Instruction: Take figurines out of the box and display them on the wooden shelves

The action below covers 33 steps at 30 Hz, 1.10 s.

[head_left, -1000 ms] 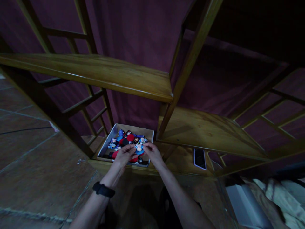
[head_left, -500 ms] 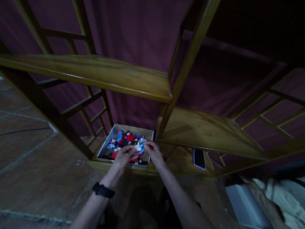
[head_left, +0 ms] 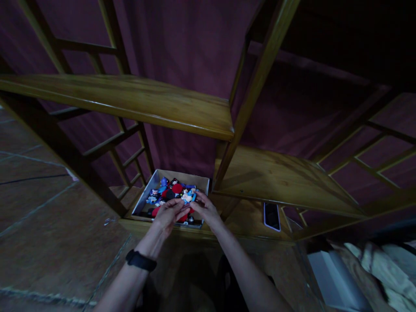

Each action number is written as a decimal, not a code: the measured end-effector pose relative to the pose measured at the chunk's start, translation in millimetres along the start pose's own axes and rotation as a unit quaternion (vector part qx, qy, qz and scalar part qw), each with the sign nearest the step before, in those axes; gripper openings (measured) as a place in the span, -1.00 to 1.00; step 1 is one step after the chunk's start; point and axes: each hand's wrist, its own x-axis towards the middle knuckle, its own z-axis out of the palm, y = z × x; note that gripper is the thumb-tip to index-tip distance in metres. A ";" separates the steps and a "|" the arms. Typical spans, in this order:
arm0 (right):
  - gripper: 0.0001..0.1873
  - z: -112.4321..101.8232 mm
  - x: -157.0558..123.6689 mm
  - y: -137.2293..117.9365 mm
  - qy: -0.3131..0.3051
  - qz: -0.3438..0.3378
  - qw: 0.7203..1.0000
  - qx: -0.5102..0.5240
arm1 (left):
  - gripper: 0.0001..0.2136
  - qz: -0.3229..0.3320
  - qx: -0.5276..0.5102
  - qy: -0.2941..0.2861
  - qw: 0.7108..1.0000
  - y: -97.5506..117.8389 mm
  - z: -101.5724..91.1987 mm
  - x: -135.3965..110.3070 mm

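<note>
A shallow white box point(head_left: 147, 195) sits on the lowest shelf of a wooden rack, filled with several small toy figures in blue, red and black. My left hand point(head_left: 167, 214) and my right hand point(head_left: 204, 209) meet over the box's near right side. Their fingertips pinch a small blue and white toy figure point(head_left: 188, 197) between them, held just above the pile. A black band is on my left wrist.
The wooden rack has a long shelf point(head_left: 130, 102) above the box and a lower shelf point(head_left: 279, 177) to the right. A phone point(head_left: 272, 216) lies flat on the bottom board right of the box. Tiled floor lies left; cloth and a pale box point(head_left: 338, 281) lie at bottom right.
Both hands have kept hold of the blue figure and shifted it slightly up and to the left; my left hand's fingers have spread a little more along it.
</note>
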 end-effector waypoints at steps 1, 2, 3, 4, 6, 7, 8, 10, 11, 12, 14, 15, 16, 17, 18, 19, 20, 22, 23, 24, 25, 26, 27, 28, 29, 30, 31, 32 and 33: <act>-0.49 -0.1 0.1 0.1 0.001 -0.001 1.000 0.000 | -0.92 -0.002 0.000 -0.004 1.000 -0.3 0.3 -0.5; -0.50 -0.4 0.3 0.1 0.004 -0.002 1.000 0.003 | -0.91 -0.004 0.001 -0.008 1.000 -0.4 0.6 -1.1; -0.50 -0.8 0.4 -0.3 0.006 -0.004 1.000 0.007 | -0.91 -0.006 0.005 -0.012 1.000 -0.3 0.8 -1.7; -0.51 -1.4 0.5 -1.0 0.007 -0.005 1.000 0.011 | -0.91 -0.009 0.010 -0.017 1.000 0.1 1.0 -2.3; -0.53 -3.0 0.4 -3.3 0.007 -0.006 1.000 0.019 | -0.92 -0.016 0.023 -0.027 0.999 1.3 0.8 -3.0; -0.54 -3.9 0.3 -4.6 0.005 -0.004 1.000 0.020 | -0.93 -0.018 0.028 -0.032 0.999 2.1 0.5 -3.1; -0.55 -4.7 0.1 -5.8 0.004 -0.001 1.000 0.021 | -0.92 -0.017 0.030 -0.033 0.999 3.0 0.1 -2.9; -0.55 -6.1 -0.2 -7.1 0.006 0.011 1.000 0.023 | -0.89 -0.009 0.027 -0.027 0.999 4.9 -1.0 -2.1; -0.55 -6.6 -0.3 -7.0 0.007 0.018 0.999 0.026 | -0.86 -0.004 0.023 -0.023 0.999 5.9 -1.5 -1.6; -0.54 -7.0 -0.2 -6.4 0.006 0.024 0.999 0.031 | -0.85 0.001 0.020 -0.020 1.000 6.9 -2.0 -1.2; -0.52 -7.3 0.5 -4.3 0.002 0.034 0.999 0.042 | -0.83 0.004 0.018 -0.017 1.000 8.8 -2.6 -1.1; -0.51 -7.2 1.0 -3.0 -0.002 0.038 0.998 0.047 | -0.83 0.005 0.021 -0.018 1.000 9.6 -2.7 -1.3; -0.50 -7.1 1.6 -1.7 -0.006 0.041 0.998 0.051 | -0.83 0.004 0.026 -0.018 0.999 10.3 -2.6 -1.8; -0.50 -6.9 2.1 -0.5 -0.008 0.044 0.997 0.055 | -0.83 0.004 0.032 -0.019 0.999 10.9 -2.4 -2.4; -0.51 -6.6 2.7 0.6 -0.007 0.047 0.997 0.057 | -0.82 0.003 0.038 -0.019 0.999 11.2 -2.1 -3.0; -0.51 -6.3 3.1 1.6 -0.004 0.050 0.997 0.059 | -0.82 0.002 0.044 -0.018 0.999 11.4 -1.8 -3.5; -0.52 -6.0 3.5 2.4 0.001 0.053 0.997 0.059 | -0.82 0.000 0.048 -0.016 0.999 11.4 -1.5 -4.0; -0.54 -5.8 3.8 3.7 0.008 0.057 0.997 0.056 | -0.83 -0.002 0.053 -0.012 0.999 11.2 -1.0 -4.5; -0.55 -5.8 3.9 4.2 0.009 0.058 0.997 0.053 | -0.83 -0.003 0.053 -0.010 0.999 11.1 -0.7 -4.7; -0.56 -6.0 4.0 4.5 0.009 0.058 0.997 0.048 | -0.84 -0.003 0.053 -0.008 0.999 11.0 -0.5 -4.9; -0.57 -6.3 4.1 4.8 0.006 0.058 0.997 0.041 | -0.84 -0.004 0.053 -0.007 0.999 11.0 -0.3 -5.0; -0.58 -6.7 4.3 4.9 0.004 0.059 0.998 0.034 | -0.84 -0.005 0.054 -0.006 0.999 11.2 -0.1 -5.3; -0.58 -7.1 4.6 5.0 0.002 0.061 0.998 0.026 | -0.83 -0.009 0.054 -0.007 0.998 11.3 0.0 -5.5; -0.58 -7.5 5.0 5.0 0.001 0.065 0.998 0.019 | -0.82 -0.015 0.055 -0.010 0.998 11.6 0.0 -5.8; -0.58 -7.9 5.5 5.0 -0.001 0.070 0.997 0.013 | -0.81 -0.022 0.057 -0.015 0.998 11.8 0.0 -6.0; -0.57 -8.3 6.0 5.0 -0.003 0.075 0.997 0.009 | -0.80 -0.032 0.058 -0.021 0.998 11.9 -0.2 -6.1; -0.57 -8.7 6.6 5.2 -0.003 0.077 0.997 0.005 | -0.79 -0.039 0.060 -0.025 0.997 12.0 -0.4 -6.2; -0.56 -9.0 7.1 5.4 -0.002 0.079 0.997 0.000 | -0.79 -0.045 0.060 -0.028 0.997 11.8 -0.7 -6.1; -0.55 -9.3 7.5 5.7 -0.001 0.079 0.997 -0.005 | -0.80 -0.049 0.060 -0.028 0.997 11.6 -0.9 -5.9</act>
